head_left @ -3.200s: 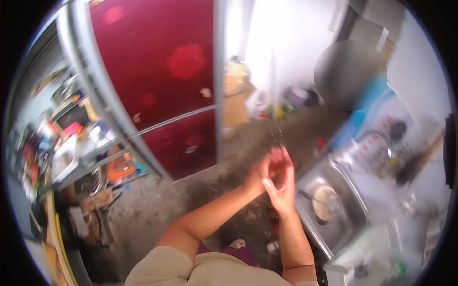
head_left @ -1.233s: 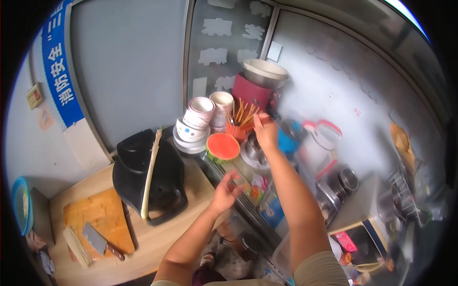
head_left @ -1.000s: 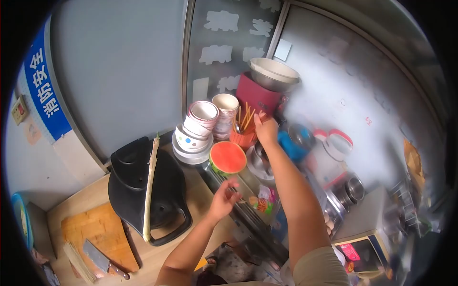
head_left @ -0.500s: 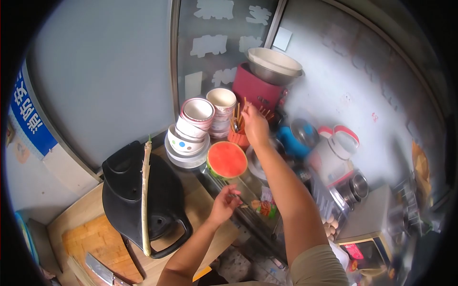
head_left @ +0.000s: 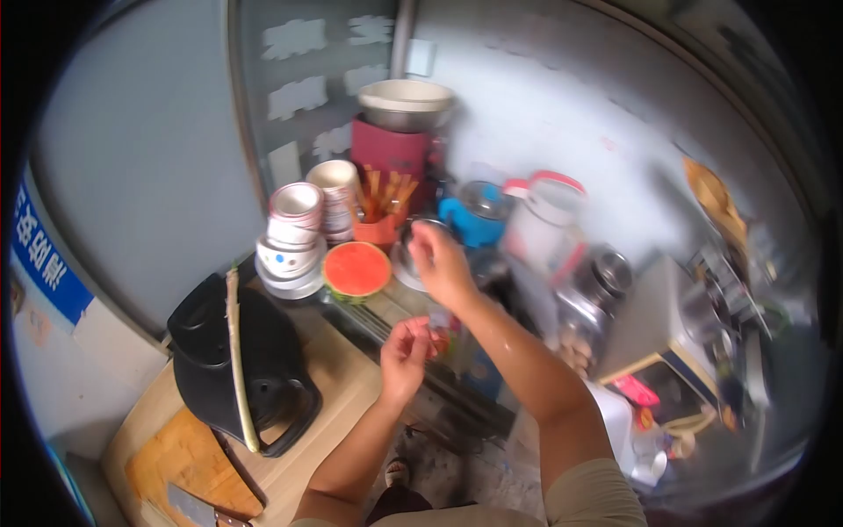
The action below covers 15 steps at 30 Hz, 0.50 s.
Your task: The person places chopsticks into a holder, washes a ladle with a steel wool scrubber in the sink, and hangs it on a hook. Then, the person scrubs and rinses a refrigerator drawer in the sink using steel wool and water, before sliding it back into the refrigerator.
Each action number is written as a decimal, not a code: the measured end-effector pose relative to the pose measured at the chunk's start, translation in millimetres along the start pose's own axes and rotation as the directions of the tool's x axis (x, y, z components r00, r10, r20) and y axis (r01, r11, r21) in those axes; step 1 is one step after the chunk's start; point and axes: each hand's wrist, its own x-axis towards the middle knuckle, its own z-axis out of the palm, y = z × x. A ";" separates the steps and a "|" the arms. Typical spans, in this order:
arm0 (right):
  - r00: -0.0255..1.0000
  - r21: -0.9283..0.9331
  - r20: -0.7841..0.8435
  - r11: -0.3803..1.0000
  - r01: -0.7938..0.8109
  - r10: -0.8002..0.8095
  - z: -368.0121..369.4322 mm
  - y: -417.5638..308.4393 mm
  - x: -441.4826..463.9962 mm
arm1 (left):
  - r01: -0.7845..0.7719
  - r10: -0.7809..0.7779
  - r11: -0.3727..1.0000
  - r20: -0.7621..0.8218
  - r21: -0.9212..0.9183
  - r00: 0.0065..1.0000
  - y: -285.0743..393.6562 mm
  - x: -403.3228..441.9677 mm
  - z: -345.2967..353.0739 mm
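Observation:
My right hand (head_left: 443, 268) is in front of the steel dish (head_left: 407, 269), with its fingers bent together. Motion blurs it, and whatever its fingers hold is hidden. Lower and to the left, my left hand (head_left: 406, 356) hangs over the counter edge with curled fingers; I cannot make out anything in them. A halved watermelon (head_left: 356, 269) lies cut side up left of my right hand. Behind it, an orange holder (head_left: 378, 230) carries several chopsticks (head_left: 386, 191). Stacked bowls (head_left: 294, 230) rise at the watermelon's left.
A black lid-like board (head_left: 206, 360) with a long pale stalk (head_left: 235, 360) across it lies on the wooden table. Nearby are a cutting board (head_left: 189, 461) and a cleaver (head_left: 191, 507). A blue pot (head_left: 474, 224), a plastic jug (head_left: 543, 220) and a toaster oven (head_left: 645, 325) line the wall.
My right hand has drawn back from the chopstick holder toward me. My left hand has come closer to it, its fingers more curled. The view has swung right.

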 end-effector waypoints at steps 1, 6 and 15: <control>1.000 0.012 -0.022 1.000 0.021 -0.021 -21.5 -8.3 -21.1 | -0.010 0.010 1.000 0.039 -0.001 0.999 4.3 -10.1 17.8; 0.943 0.410 -0.045 0.867 -0.284 0.330 -160.3 -48.9 -150.0 | 0.044 -0.042 0.999 0.298 0.000 0.954 -8.4 -94.1 127.8; 0.290 0.631 -0.625 0.687 -0.359 0.725 -423.6 -190.3 -494.7 | 0.434 -0.339 0.892 0.823 0.127 0.456 -86.5 -420.1 354.7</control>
